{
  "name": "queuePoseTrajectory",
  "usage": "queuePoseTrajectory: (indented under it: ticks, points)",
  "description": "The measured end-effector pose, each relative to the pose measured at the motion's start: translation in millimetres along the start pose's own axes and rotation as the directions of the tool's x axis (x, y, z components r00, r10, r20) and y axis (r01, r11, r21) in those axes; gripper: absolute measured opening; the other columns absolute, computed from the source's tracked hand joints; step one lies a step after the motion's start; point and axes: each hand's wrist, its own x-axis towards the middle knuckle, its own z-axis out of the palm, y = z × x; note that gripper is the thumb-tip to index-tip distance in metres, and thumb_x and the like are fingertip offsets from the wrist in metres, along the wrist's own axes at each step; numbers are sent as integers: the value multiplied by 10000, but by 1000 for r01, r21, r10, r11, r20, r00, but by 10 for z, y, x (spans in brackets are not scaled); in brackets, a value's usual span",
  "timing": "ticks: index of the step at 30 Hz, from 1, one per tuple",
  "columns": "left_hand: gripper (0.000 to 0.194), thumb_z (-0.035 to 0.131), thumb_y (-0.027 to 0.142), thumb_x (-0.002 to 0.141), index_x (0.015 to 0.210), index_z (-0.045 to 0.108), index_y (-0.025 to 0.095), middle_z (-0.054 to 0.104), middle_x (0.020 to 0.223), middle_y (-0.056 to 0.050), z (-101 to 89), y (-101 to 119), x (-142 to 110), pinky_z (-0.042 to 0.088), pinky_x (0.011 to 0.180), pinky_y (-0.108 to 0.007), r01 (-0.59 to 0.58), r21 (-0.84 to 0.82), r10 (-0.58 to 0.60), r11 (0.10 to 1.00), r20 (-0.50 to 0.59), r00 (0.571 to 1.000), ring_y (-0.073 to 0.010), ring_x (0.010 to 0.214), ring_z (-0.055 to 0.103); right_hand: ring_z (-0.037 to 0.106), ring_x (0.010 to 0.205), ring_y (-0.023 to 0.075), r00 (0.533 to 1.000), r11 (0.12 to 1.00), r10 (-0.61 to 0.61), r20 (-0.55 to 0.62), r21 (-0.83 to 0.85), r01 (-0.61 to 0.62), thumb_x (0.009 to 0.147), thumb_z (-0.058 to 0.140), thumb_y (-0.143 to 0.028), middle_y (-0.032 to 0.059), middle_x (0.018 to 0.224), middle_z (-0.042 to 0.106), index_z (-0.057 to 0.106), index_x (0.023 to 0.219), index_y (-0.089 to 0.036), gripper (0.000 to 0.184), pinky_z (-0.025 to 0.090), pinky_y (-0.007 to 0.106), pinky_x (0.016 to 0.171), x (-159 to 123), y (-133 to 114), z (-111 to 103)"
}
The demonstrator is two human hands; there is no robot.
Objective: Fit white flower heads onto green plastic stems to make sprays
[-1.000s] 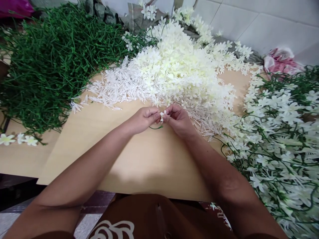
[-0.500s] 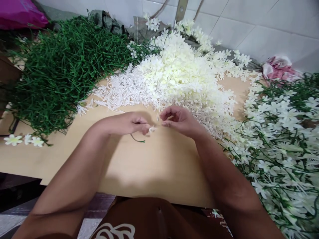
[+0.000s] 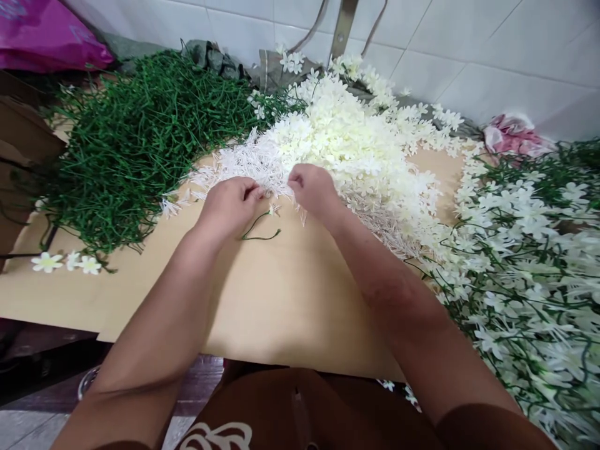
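Note:
My left hand point(image 3: 232, 203) is closed in a pinch at the front edge of a heap of thin white artificial stamens point(image 3: 253, 156). Whatever its fingertips hold is too small to make out. Just below it, a bent green plastic stem point(image 3: 260, 238) lies on the tan board, a small white stamen piece point(image 3: 273, 210) at its upper end. Over the right side of that heap my right hand point(image 3: 313, 189) has its thumb and fingers pressed together; their tips are partly hidden. A loose stamen bunch point(image 3: 303, 217) rests on the board beneath it.
White petal blooms point(image 3: 351, 128) are heaped behind my hands. Green stems point(image 3: 135, 144) pile up at left, above a few blooms point(image 3: 47, 262). Finished-looking flower stems point(image 3: 529, 300) crowd the right. A tiled wall point(image 3: 469, 37) and a pink bag point(image 3: 51, 37) stand behind.
Both hands have moved up and away from me to the stamen heap. The stem with its stamen piece, earlier at my left fingers, now lies below that hand.

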Motion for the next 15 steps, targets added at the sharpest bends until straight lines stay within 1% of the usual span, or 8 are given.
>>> queuePoseTrajectory:
  ticks: [2, 4, 6, 8, 11, 13, 15]
  points:
    - [275, 496, 350, 830, 804, 701, 169, 682, 783, -66, 68, 16, 6, 396, 689, -307, -41, -75, 38, 996, -45, 998, -193, 734, 564, 535, 662, 136, 995, 985, 48, -84, 167, -34, 805, 538, -106, 19, 704, 610, 573, 702, -172, 127, 420, 300, 667, -40, 100, -126]
    - [238, 526, 312, 816, 844, 711, 164, 690, 846, -68, 148, 57, 14, 417, 726, -303, -81, -178, 66, 981, -90, 994, -184, 773, 575, 503, 589, 111, 987, 951, 73, -141, 308, -26, 782, 551, -113, -13, 635, 574, 546, 690, -184, 117, 412, 288, 623, -111, 168, -219]
    - [229, 559, 283, 798, 914, 716, 163, 684, 891, -63, 238, 126, 19, 432, 744, -293, -121, -305, 85, 945, -128, 988, -168, 783, 579, 493, 555, 97, 984, 904, 84, -158, 428, -8, 756, 572, -123, -28, 613, 566, 539, 697, -189, 94, 408, 276, 590, -206, 207, -261]
    - [261, 594, 269, 778, 985, 711, 160, 673, 902, -54, 325, 225, 18, 442, 737, -279, -145, -444, 87, 884, -148, 985, -143, 755, 572, 512, 564, 94, 985, 856, 95, -145, 517, -7, 733, 592, -126, -28, 627, 579, 548, 714, -185, 77, 417, 270, 584, -308, 231, -265]
    - [281, 631, 232, 752, 1011, 699, 148, 668, 872, -37, 414, 411, -1, 450, 716, -259, -127, -627, 66, 769, -120, 991, -115, 710, 566, 524, 574, 92, 991, 807, 87, -100, 590, -11, 726, 607, -133, -38, 640, 581, 577, 787, -180, 83, 439, 276, 605, -452, 258, -249]
    - [228, 632, 197, 743, 954, 697, 140, 667, 817, -24, 438, 527, -21, 448, 703, -251, -90, -707, 51, 701, -77, 996, -109, 700, 571, 526, 577, 91, 994, 794, 67, -87, 608, 0, 731, 618, -150, -44, 646, 581, 585, 835, -184, 114, 450, 282, 619, -531, 271, -249]
    - [132, 635, 171, 730, 849, 682, 135, 652, 744, -8, 446, 609, -38, 440, 677, -244, -59, -751, 34, 658, -49, 998, -106, 678, 567, 535, 597, 95, 995, 796, 55, -88, 605, 9, 734, 630, -162, -38, 665, 592, 582, 833, -188, 114, 456, 283, 629, -595, 279, -260]
